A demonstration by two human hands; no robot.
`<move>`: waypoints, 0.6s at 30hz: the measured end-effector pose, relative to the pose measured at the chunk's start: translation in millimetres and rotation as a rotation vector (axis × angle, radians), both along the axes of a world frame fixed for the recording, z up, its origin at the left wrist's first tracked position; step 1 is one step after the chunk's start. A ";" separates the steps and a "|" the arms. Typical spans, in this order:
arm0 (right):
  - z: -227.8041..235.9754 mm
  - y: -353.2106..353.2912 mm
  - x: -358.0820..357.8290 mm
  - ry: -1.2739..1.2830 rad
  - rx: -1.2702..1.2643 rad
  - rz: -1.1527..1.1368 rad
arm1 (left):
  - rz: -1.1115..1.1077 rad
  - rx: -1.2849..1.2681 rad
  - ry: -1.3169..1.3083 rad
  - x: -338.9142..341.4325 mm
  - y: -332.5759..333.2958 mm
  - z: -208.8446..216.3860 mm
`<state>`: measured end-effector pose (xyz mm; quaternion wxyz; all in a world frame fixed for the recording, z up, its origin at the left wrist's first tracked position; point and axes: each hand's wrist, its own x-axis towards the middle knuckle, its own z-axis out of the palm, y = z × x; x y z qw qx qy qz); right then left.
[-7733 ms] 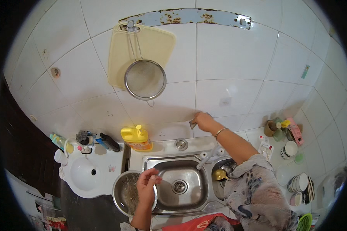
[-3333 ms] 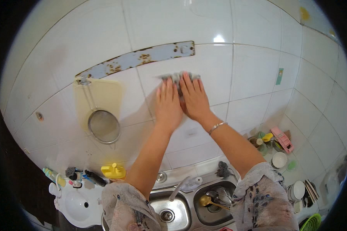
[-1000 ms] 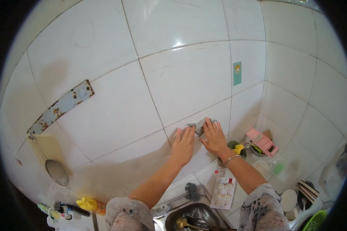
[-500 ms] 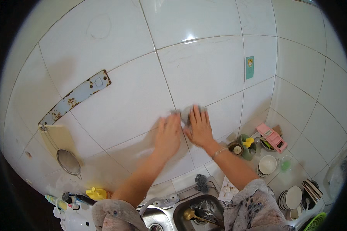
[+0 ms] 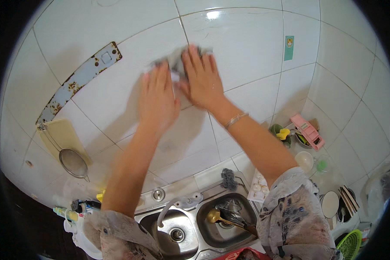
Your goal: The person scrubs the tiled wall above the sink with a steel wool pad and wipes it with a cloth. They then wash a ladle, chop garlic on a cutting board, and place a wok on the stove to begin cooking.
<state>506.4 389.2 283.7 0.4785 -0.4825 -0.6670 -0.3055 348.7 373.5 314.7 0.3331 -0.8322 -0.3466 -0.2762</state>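
Note:
A grey cloth (image 5: 176, 61) lies pressed against the white tiled wall (image 5: 242, 52), partly hidden under my fingers. My right hand (image 5: 202, 81) is open and flat over the cloth, its fingers stretched upward. A thin bracelet (image 5: 236, 120) circles that wrist. To its left, my left hand (image 5: 157, 102) is also open, fingers extended, with the fingertips at the cloth's left end. Both hands are slightly blurred.
Below is a double steel sink (image 5: 190, 245) with a faucet (image 5: 177, 204) and a gold ladle (image 5: 213, 215). A rusty metal strip (image 5: 80, 82) and a strainer (image 5: 73, 163) are on the left wall. Dishes (image 5: 330, 203) and a pink grater (image 5: 307, 132) stand right.
Both hands have moved up the wall and somewhat left with the cloth. The view has tilted down, showing more of the sink.

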 end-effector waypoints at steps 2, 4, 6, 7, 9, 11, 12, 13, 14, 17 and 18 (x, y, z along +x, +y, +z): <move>-64.7 -7.1 -17.2 -0.072 -0.129 0.077 | 0.013 -0.141 0.079 -26.8 -9.7 -56.6; -123.9 -23.2 -20.4 -0.194 -0.283 0.148 | -0.006 -0.263 0.141 -56.3 -21.8 -115.0; -135.1 -31.0 -11.0 -0.230 -0.341 0.190 | -0.030 -0.299 0.137 -63.8 -25.2 -131.4; -130.7 -30.6 -9.5 -0.206 -0.308 0.220 | -0.036 -0.302 0.118 -60.5 -28.1 -125.0; -112.7 -24.5 4.6 -0.152 -0.233 0.186 | -0.053 -0.249 0.100 -41.3 -25.1 -101.7; -69.2 -15.6 27.4 -0.096 -0.154 0.065 | -0.075 -0.139 0.090 2.5 -20.4 -57.3; -50.0 -6.2 40.2 -0.039 -0.088 0.030 | -0.044 -0.023 0.118 21.8 -7.6 -38.9; -28.0 3.9 56.4 0.014 -0.027 -0.003 | -0.012 0.088 0.142 43.8 6.8 -17.8; -7.6 13.8 77.0 0.032 0.047 -0.092 | -0.027 0.168 0.130 69.4 21.3 3.0; 52.4 36.7 135.3 0.109 0.236 -0.184 | -0.092 0.301 0.077 135.7 36.3 66.9; 66.9 37.3 152.8 0.109 0.239 -0.170 | -0.101 0.340 0.047 154.1 41.0 74.2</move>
